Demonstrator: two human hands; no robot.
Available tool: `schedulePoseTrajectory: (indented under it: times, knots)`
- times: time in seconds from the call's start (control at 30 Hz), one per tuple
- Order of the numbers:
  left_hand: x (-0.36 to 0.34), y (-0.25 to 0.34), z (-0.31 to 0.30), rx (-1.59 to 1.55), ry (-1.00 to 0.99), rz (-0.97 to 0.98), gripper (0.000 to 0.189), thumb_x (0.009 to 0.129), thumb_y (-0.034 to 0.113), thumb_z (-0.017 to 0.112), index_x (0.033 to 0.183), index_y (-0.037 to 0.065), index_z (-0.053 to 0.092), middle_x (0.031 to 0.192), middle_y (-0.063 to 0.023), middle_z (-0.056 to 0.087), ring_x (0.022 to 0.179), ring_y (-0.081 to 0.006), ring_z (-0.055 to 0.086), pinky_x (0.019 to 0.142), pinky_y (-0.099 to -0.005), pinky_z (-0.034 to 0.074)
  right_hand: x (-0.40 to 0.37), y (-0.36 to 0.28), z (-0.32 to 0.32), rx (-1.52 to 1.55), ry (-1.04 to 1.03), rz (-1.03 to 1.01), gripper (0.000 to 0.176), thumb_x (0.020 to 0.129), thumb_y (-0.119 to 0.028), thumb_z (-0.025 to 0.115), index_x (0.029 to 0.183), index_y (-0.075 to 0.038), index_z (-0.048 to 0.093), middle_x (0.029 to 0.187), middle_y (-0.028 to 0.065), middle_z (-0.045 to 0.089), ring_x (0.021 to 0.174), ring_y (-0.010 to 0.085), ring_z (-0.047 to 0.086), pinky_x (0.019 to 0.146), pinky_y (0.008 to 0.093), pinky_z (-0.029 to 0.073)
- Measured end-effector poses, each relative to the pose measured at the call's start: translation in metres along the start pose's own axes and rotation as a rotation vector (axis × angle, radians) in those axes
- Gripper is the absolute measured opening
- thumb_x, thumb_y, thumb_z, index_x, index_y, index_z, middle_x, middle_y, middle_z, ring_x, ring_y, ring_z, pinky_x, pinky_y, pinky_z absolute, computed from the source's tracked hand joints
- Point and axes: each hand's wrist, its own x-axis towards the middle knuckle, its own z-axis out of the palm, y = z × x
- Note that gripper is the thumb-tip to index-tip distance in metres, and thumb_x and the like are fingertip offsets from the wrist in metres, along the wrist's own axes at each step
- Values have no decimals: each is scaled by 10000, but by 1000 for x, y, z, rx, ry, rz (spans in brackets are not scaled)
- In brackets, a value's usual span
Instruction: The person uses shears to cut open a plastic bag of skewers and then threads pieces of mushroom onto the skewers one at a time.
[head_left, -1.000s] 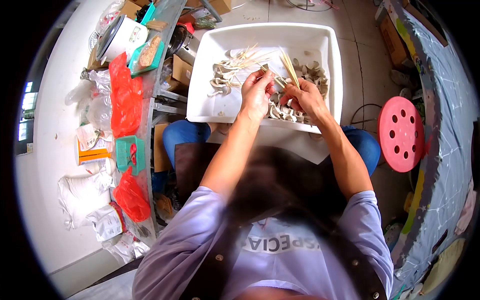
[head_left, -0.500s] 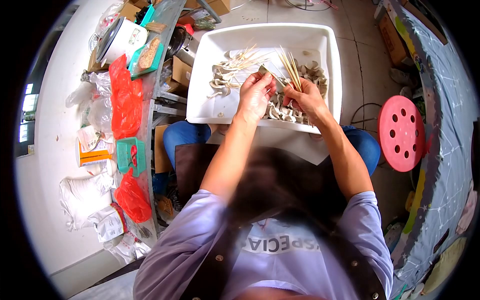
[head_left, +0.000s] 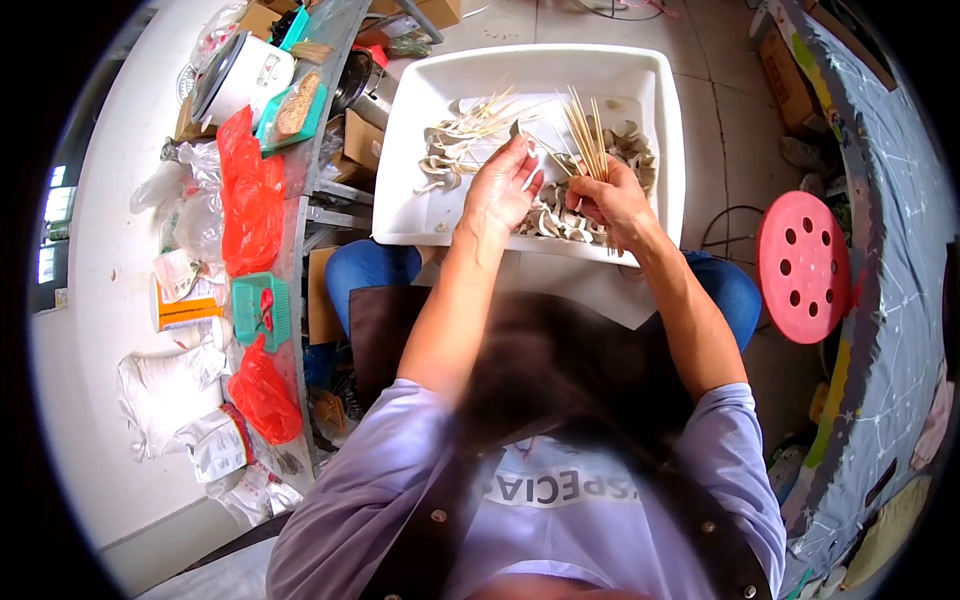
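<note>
My left hand [head_left: 505, 188], palm partly turned up, holds a small grey-white oyster mushroom piece [head_left: 515, 129] at its thumb and fingertips. Bamboo skewers [head_left: 586, 135] stand in a bundle in my right hand [head_left: 613, 203], whose fingers are closed round them. One skewer leans out of the bundle toward my left hand. Both hands are over a white plastic tub [head_left: 393, 205]. Loose mushroom pieces [head_left: 573, 227] lie in its right part, partly hidden by my right hand. Skewers threaded with mushroom [head_left: 452, 160] are laid in its left part.
A metal shelf [head_left: 290, 230] on the left carries red plastic bags [head_left: 250, 200], a green basket [head_left: 261, 325] and a white bucket [head_left: 258, 75]. At right stand a red round stool [head_left: 803, 267] and something draped in grey-blue patterned cloth [head_left: 890, 300]. My knees are beside the tub.
My left hand has moved slightly left, away from the skewers, and its fingers have loosened. The skewers in my right hand have fanned apart and stand more upright.
</note>
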Motion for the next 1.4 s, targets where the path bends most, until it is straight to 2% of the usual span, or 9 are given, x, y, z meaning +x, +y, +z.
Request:
schedulePoseTrajectory:
  times: [0.03, 0.13, 0.3, 0.37, 0.77, 1.0, 1.1, 1.27, 1.4]
  knots:
    - [5, 5, -5, -21, 55, -45, 214, 818, 181, 734, 1019, 163, 660, 882, 47, 585, 835, -111, 517, 772, -313, 429, 1, 0, -1, -18, -22, -5, 153, 819, -48, 593, 953, -27, 523, 661, 49, 613, 528, 66, 502, 459, 186, 357]
    - [3, 13, -10, -130, -39, -63, 250, 797, 222, 758, 1019, 167, 658, 879, 42, 574, 809, -111, 515, 743, -305, 427, 2, -1, -4, -74, -67, -18, 155, 803, -36, 592, 943, -28, 525, 670, 54, 622, 539, 72, 511, 467, 187, 360]
    - [10, 19, -19, -169, -165, -57, 211, 794, 211, 755, 935, 114, 632, 810, 18, 558, 706, -100, 515, 624, -245, 449, 1, -2, -2, -135, -98, -35, 162, 793, -31, 595, 944, -20, 536, 675, 57, 628, 564, 78, 527, 477, 196, 368]
    - [6, 21, -17, -201, -216, -73, 193, 796, 198, 749, 903, 97, 624, 795, 11, 559, 686, -97, 516, 605, -230, 454, 0, -1, -1, -142, -103, -33, 132, 823, -41, 600, 928, -48, 520, 663, 48, 615, 530, 56, 491, 446, 180, 330]
    - [6, 25, -17, -212, -229, -4, 193, 800, 145, 740, 931, 73, 618, 814, -14, 588, 720, -125, 543, 660, -259, 497, -2, -4, 1, -103, -119, -43, 142, 846, -52, 603, 945, -62, 503, 654, 54, 615, 496, 48, 463, 423, 173, 297]
    - [8, 21, -15, -269, -241, -60, 137, 802, 117, 738, 873, 67, 632, 792, -22, 605, 696, -125, 564, 656, -267, 494, 0, 0, 2, -92, -102, -79, 144, 855, -59, 600, 954, -57, 495, 653, 56, 609, 494, 52, 465, 424, 178, 301]
    - [5, 19, -11, -316, -259, -80, 135, 802, 119, 738, 869, 70, 632, 776, -16, 609, 688, -122, 565, 658, -271, 494, -1, 2, 5, -53, -92, -113, 143, 859, -67, 600, 955, -58, 494, 652, 53, 604, 496, 56, 469, 429, 181, 313]
    - [4, 16, -8, -350, -266, -97, 129, 807, 127, 734, 868, 76, 633, 761, -11, 618, 691, -116, 574, 654, -273, 495, 0, 4, 9, -77, -76, -127, 194, 864, -59, 589, 1033, -6, 511, 684, 39, 613, 581, 82, 536, 521, 208, 404]
    - [9, 14, -12, -229, -258, 5, 117, 826, 139, 717, 882, 80, 633, 836, -30, 633, 715, -116, 578, 647, -278, 496, 0, 3, 10, -85, -60, -118, 213, 865, -57, 590, 1054, 1, 511, 682, 41, 610, 588, 88, 549, 533, 213, 416]
